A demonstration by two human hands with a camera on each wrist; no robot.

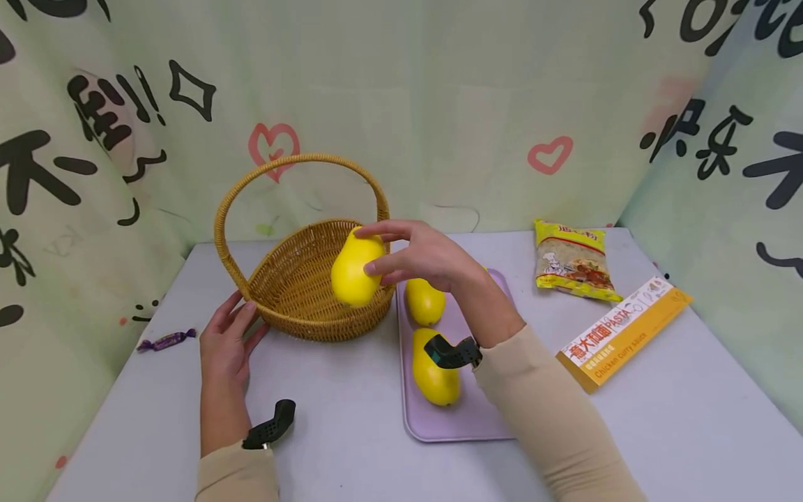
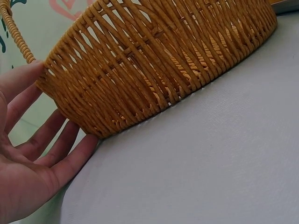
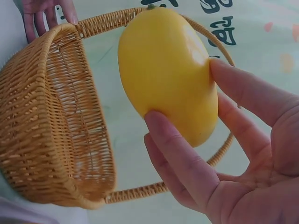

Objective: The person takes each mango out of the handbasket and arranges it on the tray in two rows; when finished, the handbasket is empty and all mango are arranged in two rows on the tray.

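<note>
My right hand (image 1: 422, 255) holds a yellow mango (image 1: 353, 270) between thumb and fingertips, raised over the right side of a wicker basket (image 1: 320, 329). In the right wrist view the mango (image 3: 163, 70) shows a small green stem end, and the basket stands behind it. My left hand (image 1: 231, 340) touches the basket's left side. Its thumb rests at the rim by the handle's base, and its other fingers (image 2: 74, 156) lie fairly straight against the outer wall. Two more mangoes, one (image 1: 426, 302) behind the other (image 1: 437, 376), lie on a purple tray (image 1: 415, 424), partly covered by my right arm.
A purple-wrapped candy (image 1: 166, 340) lies left of the basket. Right of the tray are a yellow food packet (image 1: 574, 261) and an orange-and-white pasta box (image 1: 624, 333). The basket's tall handle (image 1: 304, 159) arches over its opening. A printed curtain (image 1: 426, 139) surrounds the table.
</note>
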